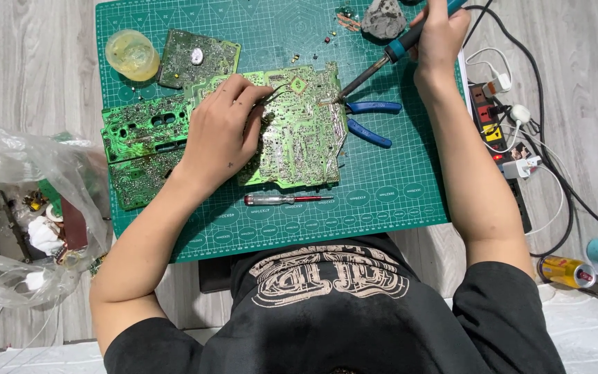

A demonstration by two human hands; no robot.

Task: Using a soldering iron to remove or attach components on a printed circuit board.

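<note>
While your left hand [224, 125] lies flat on the large green circuit board [299, 131] at the middle of the cutting mat [396, 194], fingers curled round a thin tool I cannot make out, your right hand [441, 34] is closed on the soldering iron [372, 69], its tip touching the board's far right edge. That board looks stiff, light and brittle, so I would hold it by its edges, off the solder joints. I count three boards, one iron, one blue-handled pliers [368, 121], one red-tipped screwdriver [282, 199] and one round yellowish tub [133, 55].
</note>
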